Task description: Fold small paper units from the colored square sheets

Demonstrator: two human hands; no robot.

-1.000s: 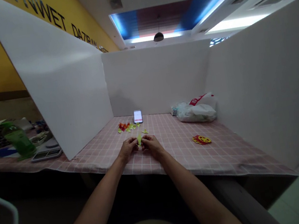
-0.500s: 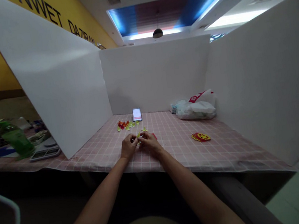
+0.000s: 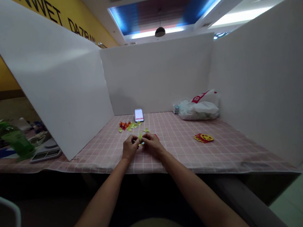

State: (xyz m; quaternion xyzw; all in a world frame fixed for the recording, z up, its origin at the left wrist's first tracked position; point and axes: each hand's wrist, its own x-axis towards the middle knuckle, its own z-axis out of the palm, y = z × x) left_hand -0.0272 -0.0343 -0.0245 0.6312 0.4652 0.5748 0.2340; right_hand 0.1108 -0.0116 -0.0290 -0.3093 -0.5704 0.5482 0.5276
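Between my two hands is a small yellow-green folded paper piece (image 3: pixel 140 135), pinched by the fingertips from both sides. My left hand (image 3: pixel 129 148) is closed on its left side. Closed on the right side is my right hand (image 3: pixel 152 144). A red paper piece (image 3: pixel 156 137) shows partly from behind my right hand. Just beyond the fingers lies another yellow-green folded paper (image 3: pixel 146 130). Farther back, several yellow-green folded papers (image 3: pixel 130 129) and orange-red ones (image 3: pixel 124 125) lie in a loose cluster.
A phone (image 3: pixel 138 115) stands upright at the back of the checked cloth (image 3: pixel 175 155). Red and yellow cut-out shapes (image 3: pixel 203 138) lie to the right, with a white plastic bag (image 3: pixel 198 109) behind. White panels enclose three sides. Outside the left panel are a green bottle (image 3: pixel 16 141) and a scale (image 3: pixel 45 156).
The yellow-green paper between my fingers now stands more upright and shows more of its surface. Both hands stay in nearly the same place.
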